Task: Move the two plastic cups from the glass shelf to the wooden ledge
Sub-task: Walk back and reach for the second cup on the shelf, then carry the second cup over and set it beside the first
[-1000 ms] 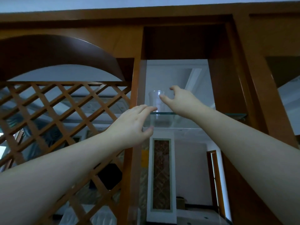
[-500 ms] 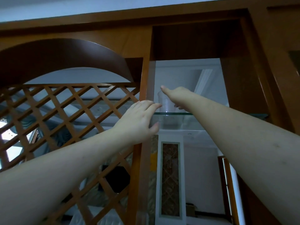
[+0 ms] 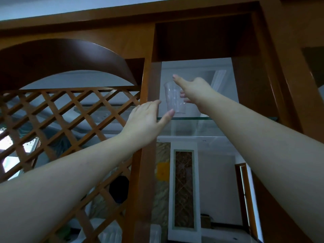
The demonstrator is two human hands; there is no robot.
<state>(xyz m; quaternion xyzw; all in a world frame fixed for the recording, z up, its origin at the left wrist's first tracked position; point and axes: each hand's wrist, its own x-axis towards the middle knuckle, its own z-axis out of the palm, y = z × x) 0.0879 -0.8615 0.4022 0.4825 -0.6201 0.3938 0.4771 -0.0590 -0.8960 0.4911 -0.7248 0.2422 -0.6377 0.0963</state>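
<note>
A clear plastic cup point(image 3: 173, 97) is held just above the glass shelf point(image 3: 217, 118) inside the tall wooden opening. My right hand point(image 3: 194, 92) grips it, thumb along the near side at the rim and fingers behind it. I cannot tell whether it is one cup or two nested. My left hand point(image 3: 147, 120) is raised with fingers spread in front of the wooden post point(image 3: 149, 81), just left of and below the cup, thumb reaching toward the shelf edge and holding nothing.
A wooden lattice panel point(image 3: 66, 120) under a dark arch point(image 3: 61, 57) fills the left. Thick wooden frame sides point(image 3: 280, 85) bound the opening on the right. Behind the glass lies a room with a white panelled door point(image 3: 184, 190).
My right hand closed around the cup and lifted it slightly off the glass shelf. My left hand rose a little toward the shelf edge. The camera tilted and shifted.
</note>
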